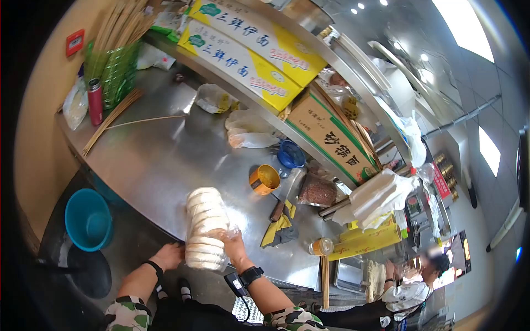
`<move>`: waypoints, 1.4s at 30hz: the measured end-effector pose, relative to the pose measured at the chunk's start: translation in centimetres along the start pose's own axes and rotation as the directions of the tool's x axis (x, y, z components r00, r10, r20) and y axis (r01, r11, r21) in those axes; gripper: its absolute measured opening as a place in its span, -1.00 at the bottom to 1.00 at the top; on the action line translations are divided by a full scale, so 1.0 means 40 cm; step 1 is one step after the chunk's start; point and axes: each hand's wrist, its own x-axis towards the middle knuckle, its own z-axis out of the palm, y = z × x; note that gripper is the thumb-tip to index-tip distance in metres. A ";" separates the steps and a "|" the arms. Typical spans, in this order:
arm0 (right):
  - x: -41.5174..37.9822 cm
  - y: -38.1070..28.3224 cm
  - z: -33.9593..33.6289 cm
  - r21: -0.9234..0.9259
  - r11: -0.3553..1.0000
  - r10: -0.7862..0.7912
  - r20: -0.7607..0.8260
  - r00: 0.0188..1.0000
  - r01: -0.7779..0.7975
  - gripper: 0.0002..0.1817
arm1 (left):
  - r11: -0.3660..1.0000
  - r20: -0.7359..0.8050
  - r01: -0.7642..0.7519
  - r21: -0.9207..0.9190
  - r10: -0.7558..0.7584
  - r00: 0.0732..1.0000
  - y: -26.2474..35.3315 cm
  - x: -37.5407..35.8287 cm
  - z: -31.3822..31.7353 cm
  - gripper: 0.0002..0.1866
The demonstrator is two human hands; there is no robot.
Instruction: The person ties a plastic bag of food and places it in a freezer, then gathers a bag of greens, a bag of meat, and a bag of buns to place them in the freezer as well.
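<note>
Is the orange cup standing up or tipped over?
Tipped over. The orange cup lies on its side on the counter, its open mouth facing sideways.

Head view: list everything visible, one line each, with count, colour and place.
Bagged stack of flatbreads: one, white, counter's near edge.
Cup: one, orange, mid-counter.
Cup: one, blue, behind the orange one.
Cloth: one, yellow-grey, right of the stack.
Noodle boxes: two, yellow-white, shelf.
Skewer basket: one, green, far left.
Bucket: one, blue, floor.
Co-worker: one, lower right.
Left hand: counter edge beside the stack.
Right hand: on the stack.
</note>
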 end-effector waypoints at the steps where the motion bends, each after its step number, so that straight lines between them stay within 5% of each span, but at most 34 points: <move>1: 0.007 0.005 -0.001 -0.080 0.997 -0.019 -0.006 1.000 0.018 -0.43 | 0.997 -0.059 0.056 -0.053 -0.059 0.997 0.006 0.008 0.014 -0.66; 7: -0.029 -0.034 -0.015 -0.469 0.882 -0.074 -0.039 0.997 0.047 -0.51 | 0.962 -0.277 0.206 -0.178 -0.250 0.928 0.036 0.025 0.059 -0.69; 9: -0.040 -0.031 -0.022 -0.419 0.891 -0.196 -0.012 0.980 0.173 -0.61 | 0.878 -0.373 0.272 -0.393 -0.423 0.826 0.066 0.043 0.101 -0.70; 11: 0.023 0.058 -0.071 -0.598 0.761 -0.258 0.072 0.963 0.249 -0.63 | 0.805 -0.279 0.357 -0.475 -0.522 0.806 0.099 0.036 0.053 -0.74; 12: 0.050 0.090 -0.092 -0.637 0.724 -0.268 0.094 0.959 0.265 -0.65 | 0.903 -0.293 0.326 -0.278 -0.403 0.867 0.105 0.008 0.020 -0.77; 13: 0.060 0.096 -0.105 -0.604 0.767 -0.230 0.059 0.972 0.218 -0.66 | 0.960 -0.273 0.268 -0.077 -0.279 0.921 0.118 -0.041 -0.003 -0.79; 17: 0.023 0.076 -0.097 -0.156 0.981 -0.119 0.001 0.993 0.117 -0.74 | 0.868 -0.363 0.200 -0.455 -0.385 0.848 0.128 -0.304 0.037 -0.84; 18: -0.008 0.037 -0.091 -0.342 0.887 -0.272 0.153 0.950 0.309 -0.71 | 0.765 -0.258 0.327 -0.555 -0.532 0.806 0.133 -0.353 0.052 -0.81; 20: -0.046 -0.034 -0.084 -0.479 0.728 -0.326 0.387 0.863 0.490 -0.58 | 0.402 -0.155 0.401 -0.823 -0.839 0.522 0.144 -0.413 0.055 -0.79; 21: -0.047 -0.038 -0.074 -0.449 0.755 -0.317 0.388 0.866 0.478 -0.61 | 0.195 -0.058 0.363 -0.911 -0.933 0.355 0.151 -0.441 0.059 -0.77; 25: -0.056 -0.066 -0.020 -0.374 0.857 -0.238 0.326 0.915 0.355 -0.67 | 0.197 -0.321 0.488 -0.850 -0.929 -0.184 0.086 -0.515 0.120 -0.57; 26: -0.087 -0.111 0.003 -0.204 0.972 -0.049 0.312 0.949 0.117 -0.68 | 0.182 -0.345 0.534 -0.826 -0.911 -0.224 0.067 -0.538 0.136 -0.52; 27: -0.100 -0.115 0.022 -0.151 0.982 -0.057 0.353 0.934 0.117 -0.69 | 0.165 -0.371 0.578 -0.799 -0.892 -0.259 0.049 -0.565 0.151 -0.46; 30: -0.154 -0.117 0.100 0.084 0.995 -0.083 0.452 0.888 0.051 -0.71 | 0.085 -0.229 0.635 -0.768 -0.962 -0.147 0.051 -0.612 0.094 -0.37; 32: -0.181 -0.091 0.141 -0.074 0.997 0.035 0.521 0.853 0.004 -0.73 | 0.084 -0.190 0.678 -0.731 -0.978 -0.083 0.052 -0.630 0.095 -0.32; 35: -0.214 -0.006 0.235 -0.174 0.985 0.105 0.632 0.768 0.008 -0.75 | 0.294 -0.404 0.740 -0.605 -0.914 0.032 0.044 -0.639 0.099 -0.28; 37: -0.175 0.136 0.290 -0.222 0.962 0.076 0.782 0.618 0.162 -0.74 | 0.366 -0.445 0.749 -0.553 -0.889 0.107 0.039 -0.642 0.104 -0.28; 39: -0.154 0.309 0.370 -0.084 0.874 0.382 0.728 0.569 -0.479 -0.76 | 0.412 -0.440 0.739 -0.533 -0.881 0.174 0.035 -0.645 0.087 -0.28; 41: -0.149 0.494 0.426 -0.129 0.921 0.315 0.804 0.505 -0.368 -0.74 | 0.300 -0.312 0.751 -0.588 -0.941 0.131 0.028 -0.649 0.113 -0.27; 42: -0.169 0.542 0.466 -0.171 0.862 0.443 0.709 0.548 -0.477 -0.74 | 0.295 -0.324 0.761 -0.578 -0.939 0.118 0.023 -0.653 0.122 -0.25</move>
